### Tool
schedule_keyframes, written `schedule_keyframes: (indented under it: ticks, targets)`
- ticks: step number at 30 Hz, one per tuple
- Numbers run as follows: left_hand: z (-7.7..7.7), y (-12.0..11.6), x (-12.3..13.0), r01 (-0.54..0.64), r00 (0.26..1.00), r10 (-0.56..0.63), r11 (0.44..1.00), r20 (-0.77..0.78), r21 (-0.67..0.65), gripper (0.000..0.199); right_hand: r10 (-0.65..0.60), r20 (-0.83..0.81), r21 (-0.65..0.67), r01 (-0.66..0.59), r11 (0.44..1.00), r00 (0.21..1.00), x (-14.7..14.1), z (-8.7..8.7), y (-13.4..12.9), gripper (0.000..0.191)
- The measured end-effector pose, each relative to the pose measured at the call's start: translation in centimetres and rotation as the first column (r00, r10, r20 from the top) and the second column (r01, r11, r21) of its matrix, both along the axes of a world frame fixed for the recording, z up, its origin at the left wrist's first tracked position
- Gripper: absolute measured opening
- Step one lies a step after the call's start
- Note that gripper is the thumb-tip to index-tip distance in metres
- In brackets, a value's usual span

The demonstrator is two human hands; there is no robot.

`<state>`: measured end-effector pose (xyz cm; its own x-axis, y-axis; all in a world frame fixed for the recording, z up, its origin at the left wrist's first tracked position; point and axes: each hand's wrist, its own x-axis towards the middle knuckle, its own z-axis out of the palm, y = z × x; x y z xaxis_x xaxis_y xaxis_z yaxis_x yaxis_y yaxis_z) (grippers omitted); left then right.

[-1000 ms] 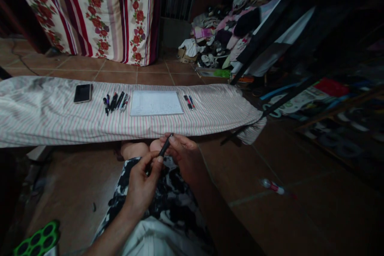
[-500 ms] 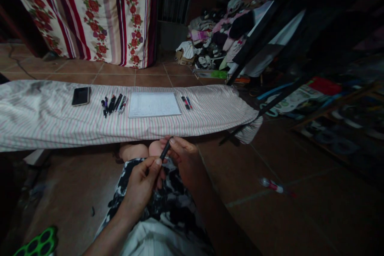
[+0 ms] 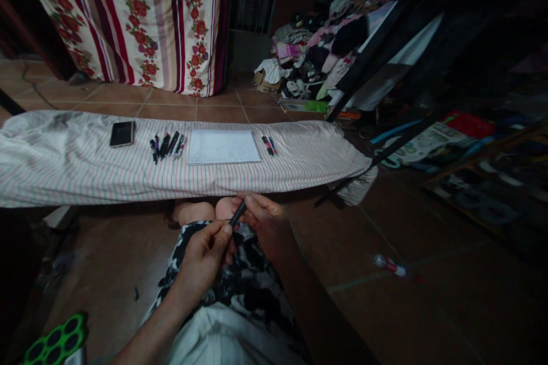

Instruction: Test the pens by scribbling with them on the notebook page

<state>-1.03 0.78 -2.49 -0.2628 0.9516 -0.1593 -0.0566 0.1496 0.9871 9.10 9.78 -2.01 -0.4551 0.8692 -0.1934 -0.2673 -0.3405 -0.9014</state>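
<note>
A dark, slender pen is held slantwise above my lap, in front of the cloth-covered bench. My left hand pinches its lower end between thumb and fingers. Around its upper end my right hand has its fingertips closed. On the bench ahead lies a spiral notebook with a pale page facing up. Left of the notebook is a cluster of several pens. A few more pens rest to its right. Farther left sits a black-screened phone or tablet.
A striped cloth covers the long bench. Behind it hang a flowered curtain and a heap of clothes. On the tiled floor lie a plastic bottle at right and a green object with round holes at lower left.
The view has shifted slightly, moving the bench and its things a little to the right and up in the picture. Both hands keep their hold on the pen.
</note>
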Motion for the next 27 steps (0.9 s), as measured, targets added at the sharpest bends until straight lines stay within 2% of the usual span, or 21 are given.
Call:
schedule_keyframes:
  ticks: [5, 9, 12, 17, 21, 27]
  targets:
    - [-0.4, -0.2, -0.4, -0.027, 0.985, 0.032, 0.999, -0.168, 0.029, 0.032, -0.013, 0.039, 0.036, 0.012, 0.999, 0.999, -0.1, -0.2, -0.1, 0.027]
    - [-0.6, -0.2, -0.8, -0.068, 0.925, 0.076, 0.997, -0.373, 0.034, 0.032, -0.006, 0.073, 0.075, 0.001, 0.997, 0.997, -0.3, -0.6, -0.2, 0.029]
    - [-0.5, -0.1, -0.9, -0.115, 0.896, 0.120, 0.993, -0.427, 0.038, 0.029, -0.008, 0.092, 0.069, 0.002, 0.998, 0.996, -0.5, -0.7, -0.3, 0.031]
    - [-0.1, 0.3, -0.8, -0.131, 0.892, 0.135, 0.991, -0.432, 0.038, 0.027, -0.006, 0.036, -0.037, 0.007, 0.999, 0.999, -0.8, -0.5, -0.5, 0.030]
    - [0.3, 0.3, -1.0, -0.112, 0.911, 0.111, 0.993, -0.398, 0.021, 0.030, -0.020, 0.067, 0.014, 0.019, 1.000, 0.998, -0.9, -0.4, -0.5, 0.025]
    - [1.6, 0.1, -0.8, -0.045, 0.989, 0.048, 0.999, -0.138, 0.021, 0.040, -0.004, 0.056, 0.091, -0.001, 0.996, 0.998, -0.7, 0.2, -0.9, 0.022]
